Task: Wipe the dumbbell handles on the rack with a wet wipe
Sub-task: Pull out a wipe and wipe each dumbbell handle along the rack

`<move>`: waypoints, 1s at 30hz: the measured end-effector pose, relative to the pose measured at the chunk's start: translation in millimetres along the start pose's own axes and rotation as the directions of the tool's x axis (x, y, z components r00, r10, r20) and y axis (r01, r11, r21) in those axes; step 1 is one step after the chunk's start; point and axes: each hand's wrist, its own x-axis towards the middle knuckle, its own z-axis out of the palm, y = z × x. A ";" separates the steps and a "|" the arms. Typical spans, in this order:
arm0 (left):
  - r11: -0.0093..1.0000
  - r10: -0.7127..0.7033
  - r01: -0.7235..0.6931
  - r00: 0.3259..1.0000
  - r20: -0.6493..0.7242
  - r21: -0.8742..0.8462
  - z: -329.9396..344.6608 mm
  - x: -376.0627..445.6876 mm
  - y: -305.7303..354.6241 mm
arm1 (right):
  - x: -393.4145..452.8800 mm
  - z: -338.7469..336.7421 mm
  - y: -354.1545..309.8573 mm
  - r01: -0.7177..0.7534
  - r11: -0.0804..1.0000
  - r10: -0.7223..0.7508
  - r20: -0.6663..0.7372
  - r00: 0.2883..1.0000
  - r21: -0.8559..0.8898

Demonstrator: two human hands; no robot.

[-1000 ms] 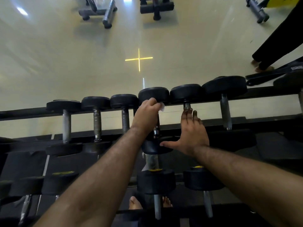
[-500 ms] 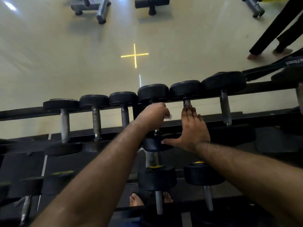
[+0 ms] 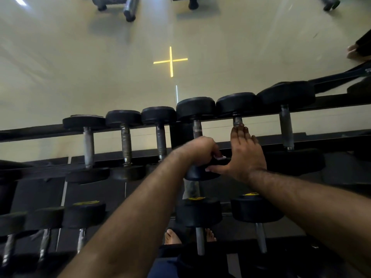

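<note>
1. Nearest: bare feet [image 3: 172, 237] on the floor under the rack, partly hidden by the lower shelf.
2. Lower shelf: row of black dumbbells with yellow-marked ends, e.g. one [image 3: 198, 214] directly below the hands, another [image 3: 256, 209] to its right.
3. Left hand [image 3: 197, 150] curled around the near end of a top-row dumbbell handle [image 3: 197, 128], fingers clamped on it with a white wet wipe [image 3: 219, 157] poking out at the fingertips. Upper part of that handle bare and visible above the fist.
4. Right hand [image 3: 246, 155] flat and open, fingers straight and together, lying along the next dumbbell to the right; fingertips at its handle stub [image 3: 237, 121], thumb stretched left, touching the near head [image 3: 200, 173] of the gripped dumbbell.
5. Top rail of rack [image 3: 40, 131]: six dumbbells side by side, heads resting on front and back rails, metal handles spanning the gap. Gripped one fourth from left.
6. Untouched handles left [image 3: 88, 146] and far right [image 3: 286, 126].
7. Beyond: pale glossy floor [image 3: 80, 67] with yellow cross marking [image 3: 170, 61].
8. Farthest: bench bases [image 3: 128, 7] at top edge; another person's foot [image 3: 356, 52] at right edge.
</note>
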 end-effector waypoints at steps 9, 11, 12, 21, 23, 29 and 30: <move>0.933 -0.354 0.337 0.923 -0.148 -0.129 -12.6 -39.3 -58.2 | -0.7 -0.5 0.3 0.009 1.000 -0.008 0.020 1.000 -0.008; 0.921 -0.388 0.387 0.919 -0.071 -0.040 8.8 -33.8 -42.1 | -0.9 -1.3 -1.0 0.009 1.000 -0.009 0.018 1.000 -0.011; 0.920 -0.392 0.393 0.918 -0.064 -0.009 13.3 -33.1 -35.9 | -0.3 -1.7 -1.4 0.009 1.000 -0.009 0.019 1.000 -0.010; 0.962 -0.245 0.245 0.601 -0.761 -0.116 9.7 -3.9 -28.1 | 2.0 1.8 0.5 0.008 1.000 -0.008 0.011 1.000 -0.015; 0.977 -0.096 0.207 0.651 -0.753 0.054 26.4 3.2 -38.2 | 2.3 2.2 0.6 0.010 1.000 -0.010 -0.008 1.000 -0.009; 0.994 0.025 0.017 0.918 -0.395 0.104 37.1 -35.2 -64.1 | 4.2 5.5 2.3 0.018 1.000 -0.018 -0.038 0.999 0.013; 0.992 0.031 0.006 0.957 -0.289 0.126 32.8 -42.9 -66.5 | 4.1 6.7 3.0 0.019 1.000 -0.018 -0.042 0.999 0.019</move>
